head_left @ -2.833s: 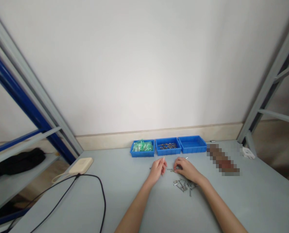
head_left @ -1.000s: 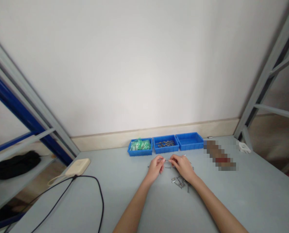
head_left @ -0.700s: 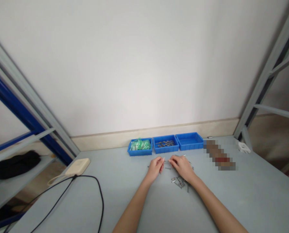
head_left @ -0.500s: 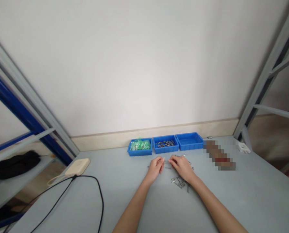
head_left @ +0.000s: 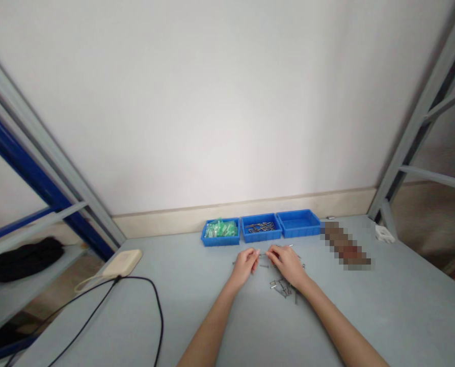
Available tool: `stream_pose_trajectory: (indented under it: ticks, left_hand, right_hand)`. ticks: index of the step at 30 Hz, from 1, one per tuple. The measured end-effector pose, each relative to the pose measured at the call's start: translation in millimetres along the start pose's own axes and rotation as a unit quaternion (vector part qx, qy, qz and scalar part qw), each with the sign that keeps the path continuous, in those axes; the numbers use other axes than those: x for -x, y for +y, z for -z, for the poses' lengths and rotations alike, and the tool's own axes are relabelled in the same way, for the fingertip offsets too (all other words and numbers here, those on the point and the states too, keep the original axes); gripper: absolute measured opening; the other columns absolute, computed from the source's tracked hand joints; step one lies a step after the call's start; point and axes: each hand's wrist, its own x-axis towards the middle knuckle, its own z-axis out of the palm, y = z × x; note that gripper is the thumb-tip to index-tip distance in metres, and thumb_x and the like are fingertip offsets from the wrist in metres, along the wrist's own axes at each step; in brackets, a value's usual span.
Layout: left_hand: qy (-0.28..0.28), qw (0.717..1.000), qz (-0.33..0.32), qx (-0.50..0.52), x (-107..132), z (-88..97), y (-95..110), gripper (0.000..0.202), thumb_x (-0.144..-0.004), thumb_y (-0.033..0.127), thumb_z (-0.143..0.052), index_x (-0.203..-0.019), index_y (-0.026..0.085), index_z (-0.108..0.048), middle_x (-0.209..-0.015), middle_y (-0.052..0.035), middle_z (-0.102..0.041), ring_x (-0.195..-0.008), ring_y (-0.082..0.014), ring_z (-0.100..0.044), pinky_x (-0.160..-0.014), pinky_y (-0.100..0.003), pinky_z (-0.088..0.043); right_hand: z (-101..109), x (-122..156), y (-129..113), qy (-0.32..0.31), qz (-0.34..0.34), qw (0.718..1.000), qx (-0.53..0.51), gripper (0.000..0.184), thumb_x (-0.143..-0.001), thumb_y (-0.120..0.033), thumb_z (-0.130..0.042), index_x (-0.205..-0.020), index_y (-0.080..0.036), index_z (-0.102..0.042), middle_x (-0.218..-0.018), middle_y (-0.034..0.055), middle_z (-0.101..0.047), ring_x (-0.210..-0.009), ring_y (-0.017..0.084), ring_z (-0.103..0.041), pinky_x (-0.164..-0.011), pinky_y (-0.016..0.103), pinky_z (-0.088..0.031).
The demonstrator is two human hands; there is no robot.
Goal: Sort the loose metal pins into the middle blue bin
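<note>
Metal and thin, a small pin (head_left: 263, 254) hangs between both hands over the grey tabletop (head_left: 181, 265). The left hand (head_left: 244, 265) and right hand (head_left: 288, 265) each pinch one end with closed fingers. Loose pins (head_left: 284, 288) lie beside the right wrist, and the blue trays (head_left: 261, 237) stand farther back.

The left hand (head_left: 245, 265) and right hand (head_left: 288, 263) meet over the grey table (head_left: 403, 316), fingertips pinching a thin metal pin (head_left: 264, 254) between them. Loose pins (head_left: 284, 289) lie just beside the right wrist. Three blue trays (head_left: 299, 233) stand near the wall.
</note>
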Motion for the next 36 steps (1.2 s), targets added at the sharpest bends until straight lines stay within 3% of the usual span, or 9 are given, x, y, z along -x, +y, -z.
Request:
stream_pose_trajectory:
  ticks: [7,14,20,26,31,36]
  left_hand:
    - [-0.005,1.000,0.002,0.021,-1.4,0.9,-5.0,0.049,-0.075,0.067,-0.052,-0.084,0.019,-0.048,-0.042,0.0093,-0.043,-0.037,-0.0092,-0.036,-0.041,-0.020,-0.027]
    - [-0.001,1.000,-0.001,0.002,-0.6,0.8,-2.4,0.052,-0.077,0.068,-0.047,-0.061,0.019,-0.045,-0.044,0.0060,-0.042,-0.040,-0.0085,-0.038,-0.045,-0.021,-0.031]
    - [-0.006,1.000,-0.001,0.021,-2.0,0.4,-4.4,0.048,-0.075,0.066,-0.052,-0.081,0.019,-0.049,-0.042,0.0094,-0.042,-0.037,-0.0090,-0.036,-0.042,-0.021,-0.027]
    - [-0.001,1.000,0.004,0.029,-5.2,0.4,-7.6,0.052,-0.076,0.070,-0.047,-0.066,0.019,-0.047,-0.042,0.0070,-0.042,-0.037,-0.0080,-0.037,-0.042,-0.021,-0.029]
    - [0.006,0.998,0.015,0.059,-9.1,0.8,-8.3,0.058,-0.072,0.076,-0.044,-0.073,0.018,-0.050,-0.044,0.0068,-0.044,-0.035,-0.0082,-0.037,-0.037,-0.020,-0.029]
    - [-0.002,0.998,0.028,0.049,-11.8,1.4,-6.8,0.059,-0.070,0.077,-0.045,-0.069,0.018,-0.050,-0.041,0.0068,-0.043,-0.033,-0.0073,-0.036,-0.036,-0.020,-0.028]
  right_hand:
    - [-4.0,-0.9,6.5,0.002,-0.006,1.000,-0.022,0.028,-0.095,-0.038,-0.041,-0.091,-0.020,-0.061,-0.073,0.0017,-0.068,-0.069,0.019,-0.061,-0.074,0.029,-0.039]
    - [-0.4,0.5,0.6,-0.005,-0.003,1.000,0.001,0.036,-0.097,-0.037,-0.036,-0.080,-0.020,-0.063,-0.075,0.0021,-0.068,-0.071,0.019,-0.060,-0.075,0.031,-0.037]
    - [-5.5,-0.4,9.0,-0.008,-0.015,0.999,-0.033,0.028,-0.094,-0.039,-0.042,-0.091,-0.021,-0.063,-0.074,0.0015,-0.068,-0.071,0.019,-0.061,-0.073,0.029,-0.040]
    - [-3.9,-3.1,8.2,0.005,-0.021,0.998,-0.067,0.031,-0.093,-0.039,-0.042,-0.081,-0.021,-0.065,-0.067,-0.0004,-0.067,-0.065,0.017,-0.061,-0.068,0.026,-0.039]
    - [4.5,-29.5,-4.6,0.076,-0.060,0.994,-0.051,0.031,-0.092,-0.039,-0.045,-0.081,-0.021,-0.067,-0.068,0.0004,-0.070,-0.066,0.016,-0.063,-0.062,0.024,-0.038]
    - [11.8,-78.0,-19.6,0.100,-0.115,0.985,0.075,0.029,-0.095,-0.037,-0.045,-0.088,-0.021,-0.068,-0.082,0.0034,-0.074,-0.078,0.017,-0.067,-0.068,0.024,-0.038]
